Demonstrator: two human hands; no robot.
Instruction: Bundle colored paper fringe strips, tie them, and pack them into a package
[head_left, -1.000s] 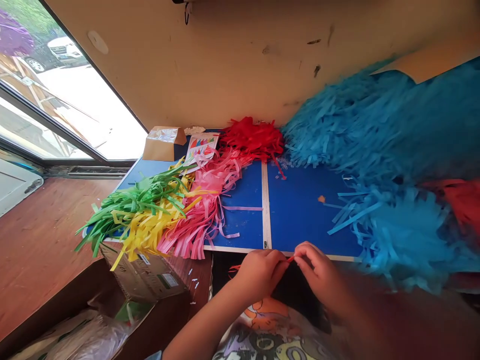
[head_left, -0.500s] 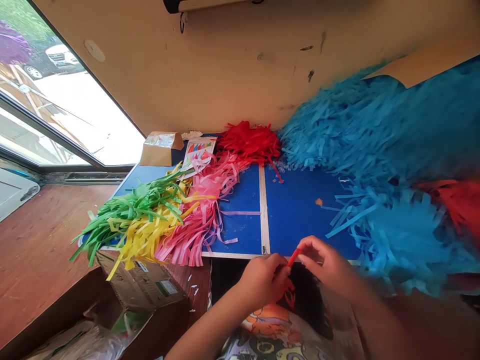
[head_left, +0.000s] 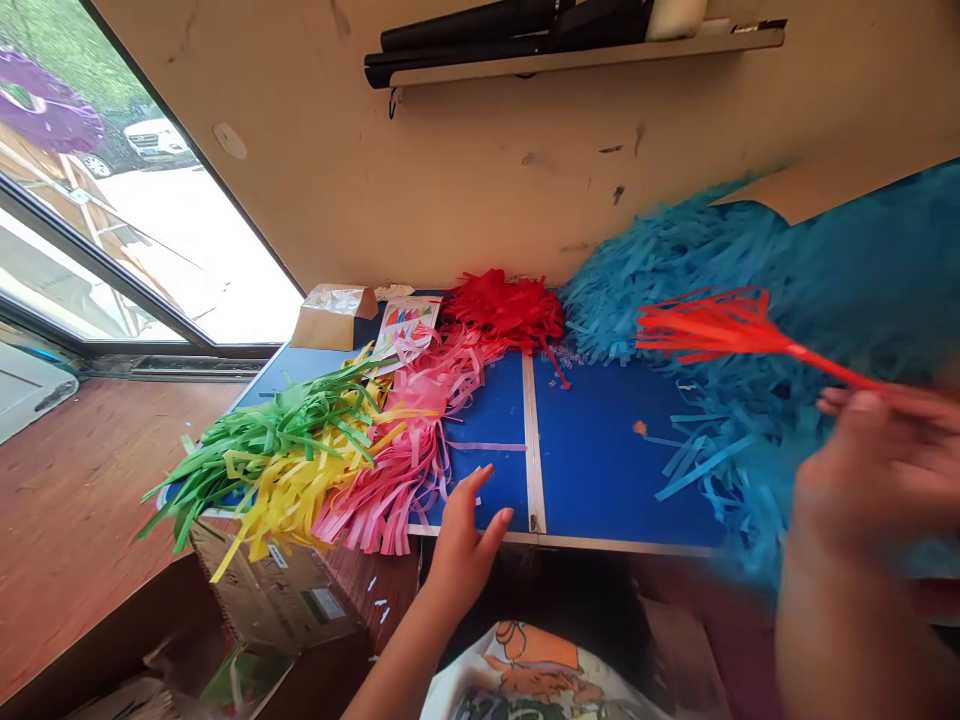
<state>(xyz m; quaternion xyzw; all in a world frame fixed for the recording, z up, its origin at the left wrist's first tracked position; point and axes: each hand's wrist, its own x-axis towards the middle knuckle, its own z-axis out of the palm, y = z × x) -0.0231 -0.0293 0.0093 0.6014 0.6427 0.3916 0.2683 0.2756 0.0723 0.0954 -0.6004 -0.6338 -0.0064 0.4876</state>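
Observation:
A red tissue paper tassel (head_left: pixel 709 328) is pinched at its twisted end by my right hand (head_left: pixel 874 450), and its fringe points left above the pile of blue tassels (head_left: pixel 757 270). My left hand (head_left: pixel 466 540) is near the table's front edge with thumb and fingers apart, holding nothing. Just left of it lie pink tassels (head_left: pixel 382 480). Beyond those are yellow tassels (head_left: pixel 300 480) and green tassels (head_left: pixel 277 415). A heap of red tassels (head_left: pixel 501 308) lies at the back by the wall.
The blue folding table (head_left: pixel 600 450) stands against the wall. A brown paper packet (head_left: pixel 330 318) and a printed card (head_left: pixel 409 318) lie at its back left. Below left is an open cardboard box (head_left: pixel 150 620). A shelf (head_left: pixel 585 62) with black rolls hangs above.
My hands have moved apart. The right has carried the red tassel up and to the right, its fringe now in sight; the left has let go and opened.

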